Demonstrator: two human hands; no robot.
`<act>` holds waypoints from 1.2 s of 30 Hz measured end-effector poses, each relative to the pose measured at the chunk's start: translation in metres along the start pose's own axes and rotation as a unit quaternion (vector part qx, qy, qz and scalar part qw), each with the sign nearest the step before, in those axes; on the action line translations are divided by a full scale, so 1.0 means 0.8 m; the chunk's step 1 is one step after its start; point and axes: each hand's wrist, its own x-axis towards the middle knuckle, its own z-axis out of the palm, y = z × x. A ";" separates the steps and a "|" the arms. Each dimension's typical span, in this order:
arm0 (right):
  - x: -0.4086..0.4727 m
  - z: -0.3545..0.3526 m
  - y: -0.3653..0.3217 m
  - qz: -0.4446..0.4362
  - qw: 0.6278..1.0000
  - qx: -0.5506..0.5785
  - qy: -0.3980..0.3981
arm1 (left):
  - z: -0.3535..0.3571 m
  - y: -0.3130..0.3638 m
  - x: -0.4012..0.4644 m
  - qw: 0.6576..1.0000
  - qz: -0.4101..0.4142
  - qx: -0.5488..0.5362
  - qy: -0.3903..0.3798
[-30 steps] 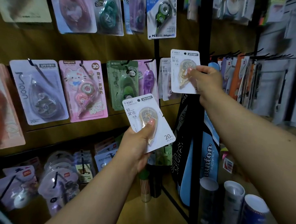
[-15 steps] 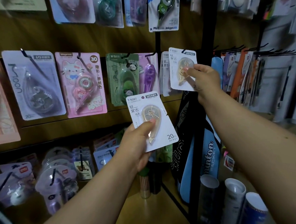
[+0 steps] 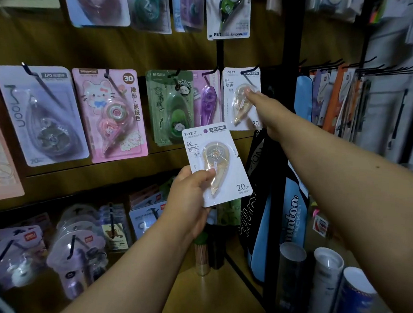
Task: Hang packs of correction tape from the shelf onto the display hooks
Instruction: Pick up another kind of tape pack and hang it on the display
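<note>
My left hand point(image 3: 190, 199) grips a white pack of correction tape point(image 3: 216, 164) by its lower left edge, thumb on the clear blister, and holds it up in front of the display wall. A second, identical white pack point(image 3: 241, 99) hangs on a black hook point(image 3: 253, 70) at the right end of the middle row. My right hand point(image 3: 267, 111) reaches to it, its fingertips pressing on the blister with the fingers stretched out.
Other tape packs hang to the left: purple point(image 3: 208, 97), green point(image 3: 169, 107), pink point(image 3: 110, 113), lilac point(image 3: 39, 115). More packs fill the row above and the lower shelf point(image 3: 216, 286). A black post point(image 3: 283, 137), a badminton bag point(image 3: 294, 218) and tubes point(image 3: 326, 274) stand to the right.
The right hand slid its pack onto the hook and opened; it now only presses on the blister. The left hand has kept hold of its pack throughout.
</note>
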 end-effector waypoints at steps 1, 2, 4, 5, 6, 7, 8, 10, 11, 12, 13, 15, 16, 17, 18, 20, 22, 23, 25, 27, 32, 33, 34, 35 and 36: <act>-0.001 -0.001 0.005 -0.005 1.000 -0.004 0.001 | 0.000 0.000 0.000 1.000 0.002 0.005 0.005; -0.013 0.001 0.003 -0.013 1.000 -0.019 0.008 | 0.000 0.001 0.000 1.000 0.004 0.009 0.008; -0.049 0.008 -0.007 -0.042 0.997 -0.059 0.030 | 0.000 0.002 0.001 1.000 0.008 0.015 0.010; -0.062 0.010 -0.006 -0.054 0.996 -0.063 0.036 | 0.000 0.002 0.001 1.000 0.011 0.015 0.009; -0.075 0.011 -0.001 -0.064 0.995 -0.062 0.034 | 0.000 0.002 0.001 1.000 0.015 0.013 0.008; -0.092 0.014 0.004 -0.076 0.995 -0.058 0.023 | 0.002 0.002 0.001 1.000 0.019 0.010 0.008; -0.109 0.016 0.008 -0.085 0.995 -0.054 0.007 | 0.003 0.003 0.002 1.000 0.022 0.007 0.009; -0.142 0.022 0.016 -0.088 0.994 -0.044 -0.041 | 0.007 0.003 0.001 0.999 0.031 0.000 0.013; -0.156 0.025 0.020 -0.085 0.993 -0.041 -0.065 | 0.009 0.004 0.001 0.999 0.035 -0.002 0.014; -0.167 0.029 0.023 -0.086 0.992 -0.035 -0.082 | 0.011 0.005 0.000 0.999 0.040 -0.002 0.014; -0.176 0.034 0.026 -0.093 0.991 -0.025 -0.088 | 0.012 0.005 -0.001 0.999 0.042 -0.002 0.014; -0.182 0.041 0.034 -0.115 0.990 -0.021 -0.074 | 0.015 0.008 -0.004 0.999 0.042 0.000 0.013; -0.183 0.044 0.035 -0.123 0.990 -0.026 -0.061 | 0.016 0.009 -0.004 0.999 0.041 0.004 0.012; -0.183 0.044 0.035 -0.126 0.990 -0.029 -0.050 | 0.017 0.010 -0.005 0.999 0.039 0.008 0.011; -0.182 0.044 0.036 -0.125 0.991 -0.025 -0.043 | 0.018 0.012 -0.006 0.999 0.037 0.013 0.009; -0.179 0.041 0.036 -0.113 0.993 0.008 -0.031 | 0.019 0.016 -0.008 0.999 0.033 0.021 0.002; -0.174 0.037 0.037 -0.101 0.993 0.055 -0.017 | 0.019 0.019 -0.010 0.998 0.032 0.045 -0.001; -0.170 0.033 0.036 -0.097 0.993 0.071 -0.007 | 0.019 0.019 -0.010 0.997 0.033 0.063 0.005; -0.159 0.024 0.035 -0.093 0.992 0.085 0.019 | 0.017 0.019 -0.010 0.995 0.034 0.088 0.024; -0.148 0.012 0.028 -0.095 0.990 0.096 0.040 | 0.014 0.017 -0.010 0.995 0.031 0.090 0.038; -0.112 -0.016 -0.007 -0.094 0.983 0.136 0.078 | 0.011 0.016 -0.013 0.996 0.015 0.078 0.030; -0.106 -0.019 -0.015 -0.099 0.981 0.142 0.085 | 0.011 0.015 -0.014 0.997 0.013 0.075 0.026; -0.101 -0.022 -0.021 -0.105 0.979 0.149 0.090 | 0.011 0.015 -0.015 0.997 0.012 0.072 0.024; -0.096 -0.024 -0.027 -0.111 0.977 0.157 0.089 | 0.011 0.014 -0.015 0.997 0.012 0.070 0.023; -0.094 -0.026 -0.032 -0.116 0.976 0.163 0.084 | 0.011 0.013 -0.015 0.997 0.012 0.069 0.022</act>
